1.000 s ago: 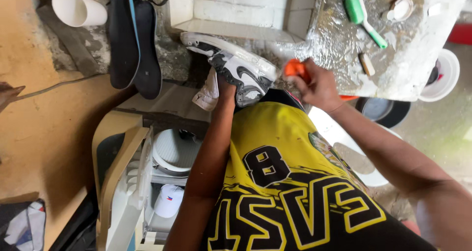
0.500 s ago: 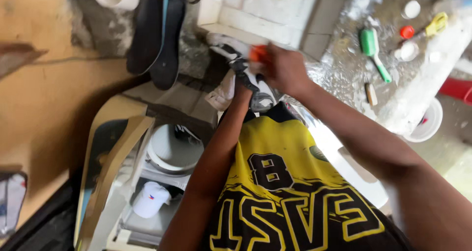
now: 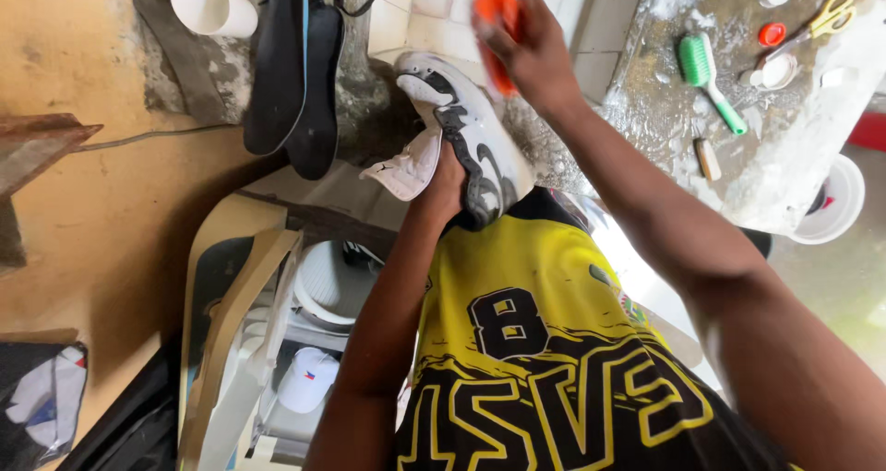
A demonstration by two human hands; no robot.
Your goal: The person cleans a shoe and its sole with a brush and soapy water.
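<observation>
Fingers of the right hand [image 3: 533, 54] wrap tight round an orange brush [image 3: 496, 30], held at the toe end of the sneaker [image 3: 466, 139], touching or just above it; can't tell which. Left hand [image 3: 449, 178] is pushed into the sneaker's opening from the heel side, mostly hidden, so its grip can't be read; it props the shoe up over the person's lap. Sneaker is white w/ black panels, long axis running from the yellow jersey [image 3: 526, 342] at the heel up and left toward the white tiled block [image 3: 443, 10] at the toe, tongue flopped out to the left. Right hand is thus nearer the toe, left nearer the heel. Counting outward from the sneaker: one sneaker, one orange brush; left of it two dark insoles [image 3: 291, 74] side by side, then one white cup [image 3: 210, 5]; right of it, on the wet slab [image 3: 784, 139], one green brush [image 3: 706, 74], one pr yellow scissors [image 3: 826, 19], one red cap [image 3: 771, 34].
</observation>
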